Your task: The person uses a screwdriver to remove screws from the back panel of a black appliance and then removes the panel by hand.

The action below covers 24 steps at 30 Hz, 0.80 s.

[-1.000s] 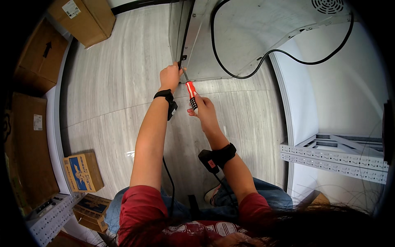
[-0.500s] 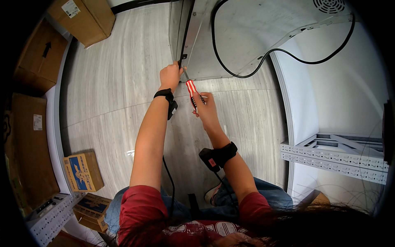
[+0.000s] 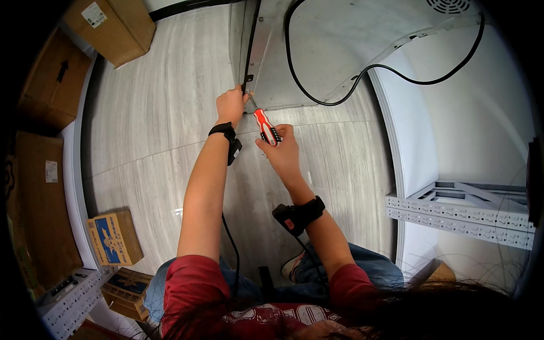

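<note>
Both hands at the lower corner of a grey metal panel (image 3: 334,54), above a pale floor (image 3: 164,96). The screwdriver (image 3: 264,125), red and white with black grips, lies between the 2 hands, its shaft slanting up to the panel's corner beside the left hand (image 3: 230,106). Compared with 0.5 s earlier, the right hand (image 3: 284,152) has shifted its grip: the thumb and fingers now stand to either side of the handle's rear, grasping it there, and a different face of the handle shows. The left hand has kept its place, its fingers bent at the panel's edge; whether they grasp anything cannot be told. The shaft's far end likewise remains at the corner. The change suggests a turn or regrip of the tool, with work at this 1 spot unfinished; the direction of turning cannot be told.
</note>
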Available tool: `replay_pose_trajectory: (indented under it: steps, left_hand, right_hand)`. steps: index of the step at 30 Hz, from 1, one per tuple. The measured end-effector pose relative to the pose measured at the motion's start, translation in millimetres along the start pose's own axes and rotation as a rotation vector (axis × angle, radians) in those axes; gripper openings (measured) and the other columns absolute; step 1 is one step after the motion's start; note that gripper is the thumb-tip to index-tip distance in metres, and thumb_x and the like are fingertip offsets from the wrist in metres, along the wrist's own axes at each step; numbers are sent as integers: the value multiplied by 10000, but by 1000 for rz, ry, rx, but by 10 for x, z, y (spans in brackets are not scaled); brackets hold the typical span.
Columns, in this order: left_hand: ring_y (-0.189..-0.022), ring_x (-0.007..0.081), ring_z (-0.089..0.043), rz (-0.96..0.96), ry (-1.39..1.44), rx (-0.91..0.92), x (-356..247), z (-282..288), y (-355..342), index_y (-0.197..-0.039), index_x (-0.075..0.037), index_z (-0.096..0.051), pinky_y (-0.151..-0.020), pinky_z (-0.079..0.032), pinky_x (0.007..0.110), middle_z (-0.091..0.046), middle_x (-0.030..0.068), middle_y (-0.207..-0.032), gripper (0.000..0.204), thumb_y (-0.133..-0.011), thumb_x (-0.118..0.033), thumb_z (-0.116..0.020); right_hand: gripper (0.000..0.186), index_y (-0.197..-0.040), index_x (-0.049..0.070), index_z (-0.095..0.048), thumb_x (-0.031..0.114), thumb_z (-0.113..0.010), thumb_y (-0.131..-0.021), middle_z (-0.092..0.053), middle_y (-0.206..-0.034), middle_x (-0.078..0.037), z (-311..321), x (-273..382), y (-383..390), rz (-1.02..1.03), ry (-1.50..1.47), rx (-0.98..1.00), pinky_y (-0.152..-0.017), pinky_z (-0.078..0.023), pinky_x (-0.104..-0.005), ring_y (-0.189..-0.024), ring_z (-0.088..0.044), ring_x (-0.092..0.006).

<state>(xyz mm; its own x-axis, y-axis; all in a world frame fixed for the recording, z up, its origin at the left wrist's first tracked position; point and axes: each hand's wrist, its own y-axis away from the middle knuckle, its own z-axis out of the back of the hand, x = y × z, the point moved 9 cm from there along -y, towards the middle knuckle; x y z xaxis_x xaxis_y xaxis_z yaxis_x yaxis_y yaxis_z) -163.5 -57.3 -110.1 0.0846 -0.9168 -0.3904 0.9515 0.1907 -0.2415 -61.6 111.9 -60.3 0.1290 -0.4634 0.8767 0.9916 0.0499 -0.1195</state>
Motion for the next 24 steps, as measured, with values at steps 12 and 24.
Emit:
replay_pose_trajectory:
  steps: [12, 24]
  left_hand:
    - [-593, 305, -604, -1, -11, -2, -42, -18, -25, -768, -36, -553, -517, -467, 389, -595, 147, -613, 371, -778, -406, -574]
    - [-592, 297, -605, -3, -13, -15, -40, 6, -16, -765, -35, -553, -517, -468, 385, -597, 141, -618, 348, -765, -380, -598]
  right_hand:
    - [425, -1008, -20, -424, 239, -643, -752, -562, -733, -117, -9, -82, -14, 52, -28, -43, -584, -447, -309, -639, -569, -202]
    - [441, -942, -27, -459, 298, -666, -729, -563, -679, -96, -34, -179, 3, -60, -69, -47, -480, -421, -262, -535, -550, -153]
